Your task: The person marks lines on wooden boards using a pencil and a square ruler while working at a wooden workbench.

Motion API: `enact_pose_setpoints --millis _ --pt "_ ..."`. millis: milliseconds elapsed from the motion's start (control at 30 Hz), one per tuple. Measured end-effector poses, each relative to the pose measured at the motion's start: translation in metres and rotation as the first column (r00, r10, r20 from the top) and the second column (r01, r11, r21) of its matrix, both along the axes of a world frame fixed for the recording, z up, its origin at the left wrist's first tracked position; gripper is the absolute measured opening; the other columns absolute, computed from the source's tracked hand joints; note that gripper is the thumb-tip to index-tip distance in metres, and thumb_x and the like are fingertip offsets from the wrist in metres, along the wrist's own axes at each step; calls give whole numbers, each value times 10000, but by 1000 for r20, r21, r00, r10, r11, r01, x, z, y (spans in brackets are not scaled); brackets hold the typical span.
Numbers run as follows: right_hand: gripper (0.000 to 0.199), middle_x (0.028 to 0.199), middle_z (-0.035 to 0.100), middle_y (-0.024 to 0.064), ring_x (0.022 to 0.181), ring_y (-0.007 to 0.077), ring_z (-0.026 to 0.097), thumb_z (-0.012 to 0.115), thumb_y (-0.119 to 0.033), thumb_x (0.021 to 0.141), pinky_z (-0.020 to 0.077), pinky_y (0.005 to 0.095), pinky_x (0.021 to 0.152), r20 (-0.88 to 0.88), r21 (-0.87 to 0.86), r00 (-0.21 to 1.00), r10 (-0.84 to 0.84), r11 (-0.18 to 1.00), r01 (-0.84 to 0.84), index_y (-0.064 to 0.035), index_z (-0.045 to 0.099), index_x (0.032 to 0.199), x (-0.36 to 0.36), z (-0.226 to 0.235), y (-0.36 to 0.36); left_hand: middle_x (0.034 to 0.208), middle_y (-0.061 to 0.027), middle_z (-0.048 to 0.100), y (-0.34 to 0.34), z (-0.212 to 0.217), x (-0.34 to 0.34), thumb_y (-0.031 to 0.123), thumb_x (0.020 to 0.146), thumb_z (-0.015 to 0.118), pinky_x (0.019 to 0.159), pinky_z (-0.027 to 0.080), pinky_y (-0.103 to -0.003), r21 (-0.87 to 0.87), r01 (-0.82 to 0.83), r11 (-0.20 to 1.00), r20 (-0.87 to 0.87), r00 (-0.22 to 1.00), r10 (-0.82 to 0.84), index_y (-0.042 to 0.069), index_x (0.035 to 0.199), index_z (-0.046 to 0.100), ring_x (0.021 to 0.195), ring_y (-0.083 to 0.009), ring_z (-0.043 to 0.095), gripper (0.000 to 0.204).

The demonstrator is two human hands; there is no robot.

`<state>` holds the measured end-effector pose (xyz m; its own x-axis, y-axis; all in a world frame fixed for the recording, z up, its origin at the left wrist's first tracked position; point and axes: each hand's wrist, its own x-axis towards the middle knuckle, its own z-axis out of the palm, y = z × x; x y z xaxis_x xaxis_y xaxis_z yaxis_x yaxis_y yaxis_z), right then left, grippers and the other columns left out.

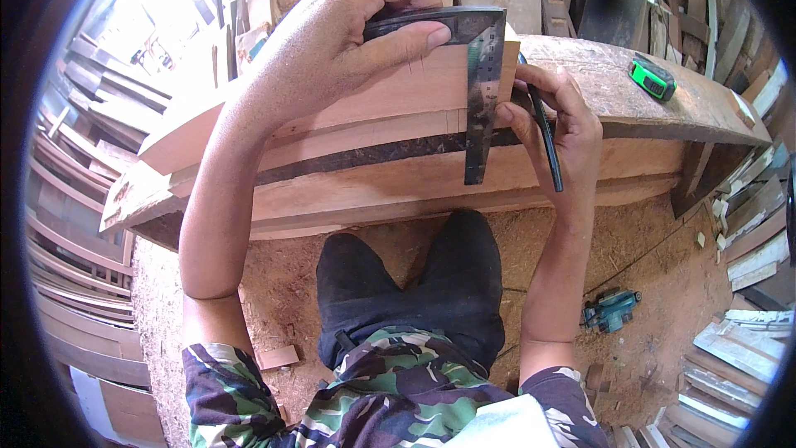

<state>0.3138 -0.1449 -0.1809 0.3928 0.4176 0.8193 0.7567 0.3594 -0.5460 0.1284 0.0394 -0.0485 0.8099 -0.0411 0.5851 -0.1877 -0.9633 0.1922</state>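
- looking down in the head view, a metal try square (481, 75) lies on a reddish wooden plank (398, 95), which rests on a rough workbench (630, 87).
- the dark stock of the square runs along the far edge of the plank, and its steel blade hangs down over the near face of the plank.
- the left hand (332, 41) covers the stock from the left side; the fingers curl over the far edge and the thumb (414, 37) presses flat on the stock, so the hand is closed around the square and holds it firm on the wood.
- the right hand (551, 120) is just beside the blade, on its right side, touching the plank.
- its fingers are pressed together around a dark pencil (546, 129); the upper tip sits close to the blade edge, and the long end points down toward the person.
- a green tape measure (652, 77) lies on the bench, well apart from both hands, to the right.
- a teal power planer (609, 309) stays on the sawdust floor (663, 241), near the right forearm.
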Motion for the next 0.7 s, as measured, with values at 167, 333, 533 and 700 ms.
enact_pose_setpoints --millis 167,333,533,700 --pt "371 1066 835 119 994 282 791 888 -244 920 423 491 1172 21 13 1000 -9 1000 9 -66 777 1226 1 0 1 781 55 583 1 0 1 286 1084 722 577 353 -216 34 19 999 22 1000 -20 50 1059 717 658 -23 495 238" --pt "374 1057 836 120 991 281 795 895 -244 911 428 486 1169 26 25 999 -27 999 27 -66 781 1220 0 0 1 777 50 582 1 0 0 288 1084 722 578 359 -222 35 5 999 8 1000 -6 51 1059 720 663 -24 499 238" --pt "388 1077 834 112 1005 289 790 886 -231 912 419 510 1176 -18 -11 999 -36 999 36 -74 772 1248 -3 -1 -1 781 47 578 2 0 0 297 1085 721 580 360 -223 55 -12 998 11 1000 11 59 1056 720 670 -24 499 240" --pt "303 1110 818 105 1001 295 766 782 -93 951 388 560 1195 224 139 932 -284 956 258 -61 767 1253 -9 -3 -1 755 48 558 -1 1 -1 313 1086 719 578 353 -230 15 -33 999 -14 999 33 57 1054 715 672 -29 492 258"
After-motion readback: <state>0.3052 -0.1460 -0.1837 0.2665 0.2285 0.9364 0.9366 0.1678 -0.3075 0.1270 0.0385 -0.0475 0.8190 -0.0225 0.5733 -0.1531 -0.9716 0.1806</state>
